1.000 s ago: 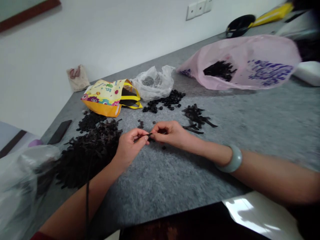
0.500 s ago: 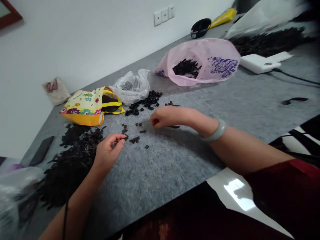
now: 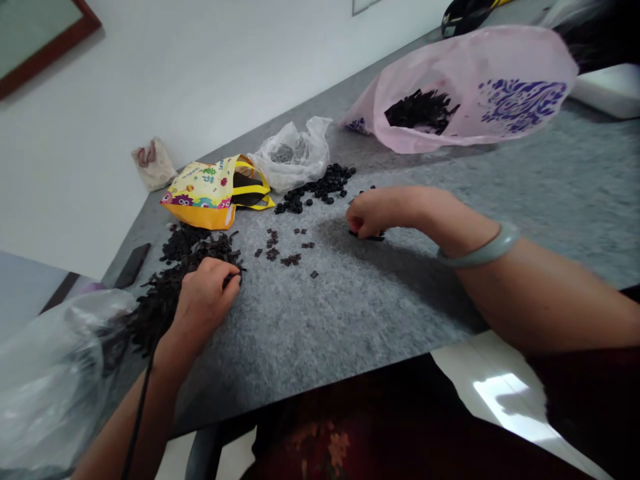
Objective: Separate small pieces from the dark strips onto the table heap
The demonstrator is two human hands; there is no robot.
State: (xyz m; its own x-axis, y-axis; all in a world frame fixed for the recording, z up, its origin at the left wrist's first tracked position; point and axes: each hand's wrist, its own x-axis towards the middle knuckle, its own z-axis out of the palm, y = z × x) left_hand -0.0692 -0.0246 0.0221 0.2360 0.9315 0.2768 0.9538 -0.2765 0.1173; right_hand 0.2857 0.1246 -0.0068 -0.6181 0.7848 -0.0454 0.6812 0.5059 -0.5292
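My left hand [image 3: 207,290] is closed at the right edge of a heap of black strips [image 3: 165,287], with a small dark piece at its fingertips. My right hand [image 3: 375,210] bends down to the table, fingers closed, over some black strips [image 3: 377,237]; whether it grips one is hidden. Between the hands lie several small dark square pieces [image 3: 291,259]. Beyond them is a pile of small black round parts [image 3: 330,181], beside a crumpled clear bag [image 3: 295,157].
A yellow patterned bag [image 3: 205,193] stands behind the heap. The open pink bag [image 3: 500,100] at the back right holds black strips. A dark phone-like slab [image 3: 133,265] and a clear plastic bag [image 3: 60,373] are at left, a white device [image 3: 610,90] at far right.
The view has shifted right-to-left across the scene, so most things sit differently in it. My left hand has moved back from the square pieces to the heap's edge; my right hand is lower, at the strips.
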